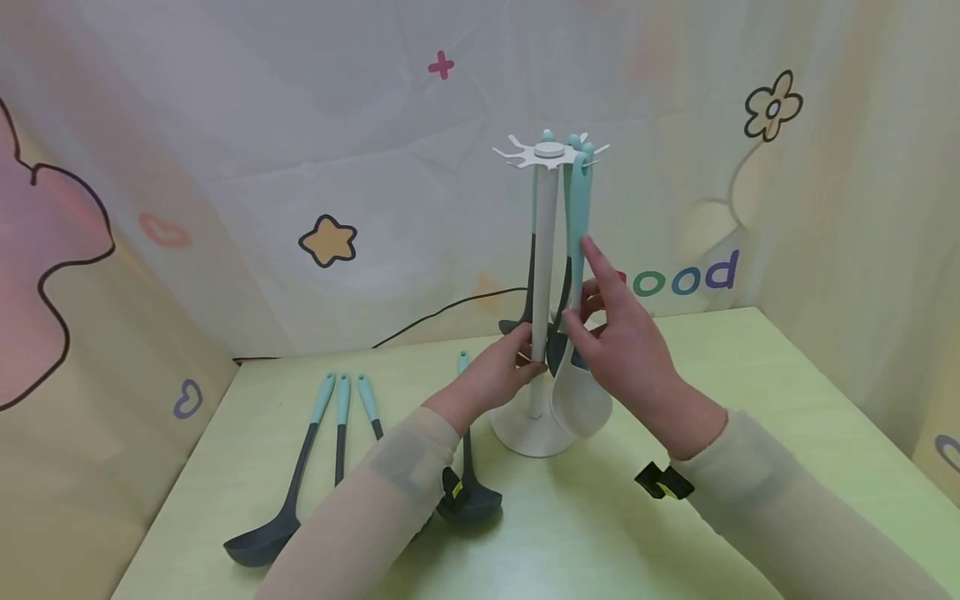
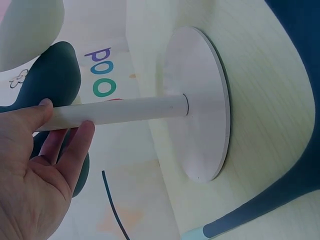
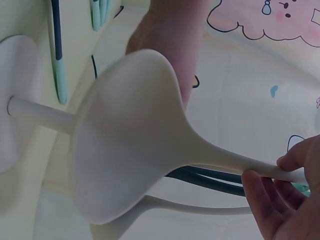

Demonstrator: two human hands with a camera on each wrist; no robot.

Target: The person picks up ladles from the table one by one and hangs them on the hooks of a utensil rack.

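Near the back edge of the worktop (image 1: 750,417), around the middle of its width, the rack (image 1: 546,258) stands upright on its round base (image 1: 521,435). My left hand (image 1: 487,379) is clamped on the post low down, thumb on one side and fingers on the other. My right hand (image 1: 637,358) pinches the white shaft of the spoon (image 1: 581,404), just below its turquoise handle; the bowl hangs downward, right of the post and above the base.

I judge this to be the hanging step, with the spoon being settled on the right side of the crown (image 1: 549,151). Next, I would make sure the loop sits on its hook, then ease my fingers off while the left hand steadies the post. Bare hooks on the crown's left would suit the tools left on the worktop: a ladle (image 1: 258,543) toward the left edge, two slim handles (image 1: 342,400) beside it, another ladle (image 1: 480,504) in front of the rack.

My left sleeve (image 1: 375,517) covers the lower ends of those slim tools. The dark tools (image 2: 59,75) hanging on the rack overlap, so I can't count them. The loop looks hooked, though it's too small to be sure.
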